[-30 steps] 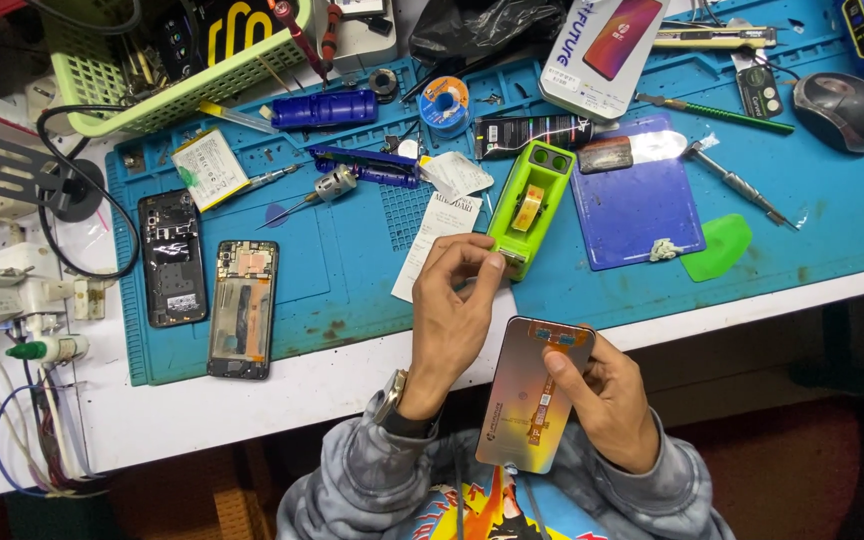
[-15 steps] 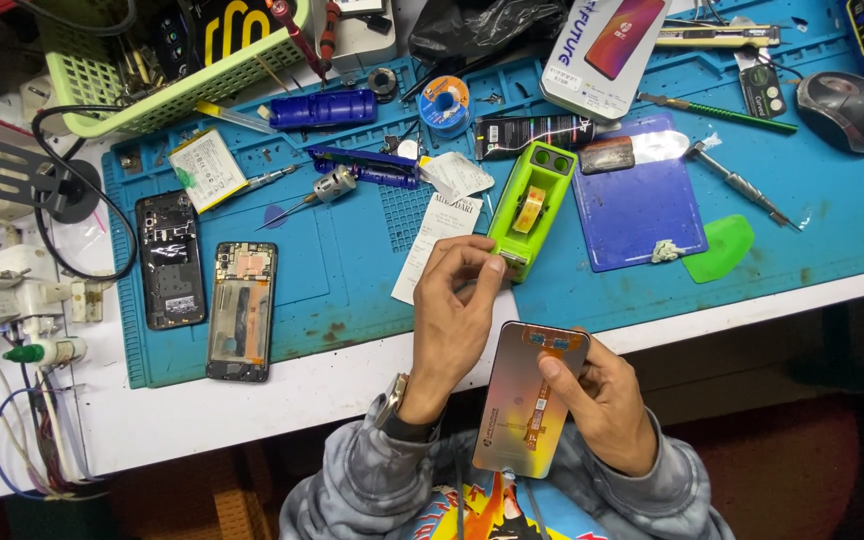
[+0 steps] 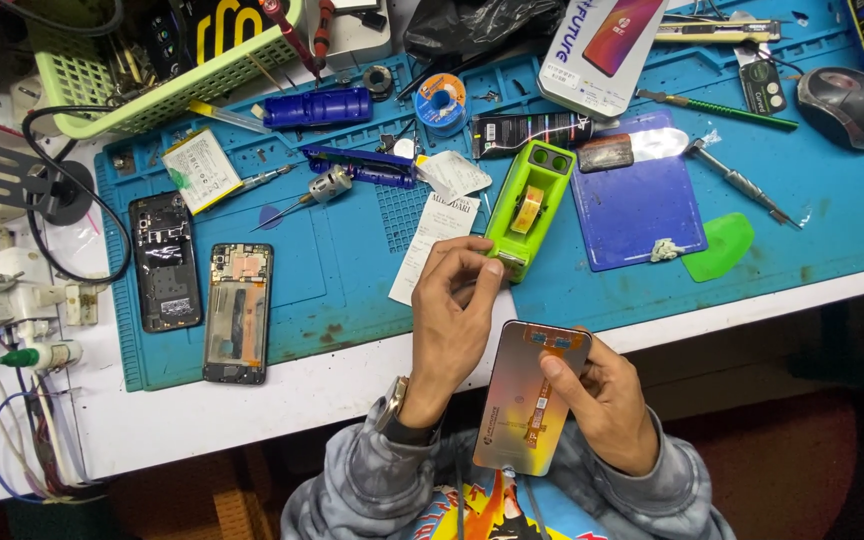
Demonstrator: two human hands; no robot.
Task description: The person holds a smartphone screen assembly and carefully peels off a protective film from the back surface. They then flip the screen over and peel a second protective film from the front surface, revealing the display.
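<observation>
Left hand touches tape dispenser near mat edge.

White bench carries blue work mat; green basket at far left; white cabled adapters along left edge.

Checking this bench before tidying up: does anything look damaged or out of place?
Two opened phones lie gutted on the blue mat, which shows brown stains near its front edge. The left hand is at the green tape dispenser; the right hand holds a bare screen panel.
</observation>
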